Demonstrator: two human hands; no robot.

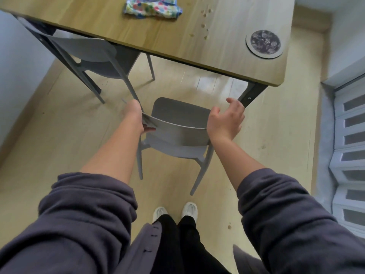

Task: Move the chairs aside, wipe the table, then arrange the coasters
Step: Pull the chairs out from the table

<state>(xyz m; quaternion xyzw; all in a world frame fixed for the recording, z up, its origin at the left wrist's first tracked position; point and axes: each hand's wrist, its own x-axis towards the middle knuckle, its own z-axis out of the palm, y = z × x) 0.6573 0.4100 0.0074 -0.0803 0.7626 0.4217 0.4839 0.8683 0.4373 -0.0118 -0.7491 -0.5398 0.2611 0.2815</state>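
Observation:
A grey chair (177,139) stands on the floor in front of me, pulled out from the wooden table (177,46). My left hand (136,117) grips the left end of its backrest. My right hand (227,119) rests at the right end of the backrest, fingers spread and lifted off it. A second grey chair (92,54) sits tucked under the table at the left. On the tabletop lie a crumpled flower-patterned cloth (152,6) at the far edge and a round dark coaster (264,43) near the right corner. Crumbs (205,20) dot the wood between them.
A black table leg (250,95) stands just beyond my right hand. A white folding door (349,155) runs along the right side, a pale wall along the left. My feet in white shoes (175,212) are close behind the chair on the light floor.

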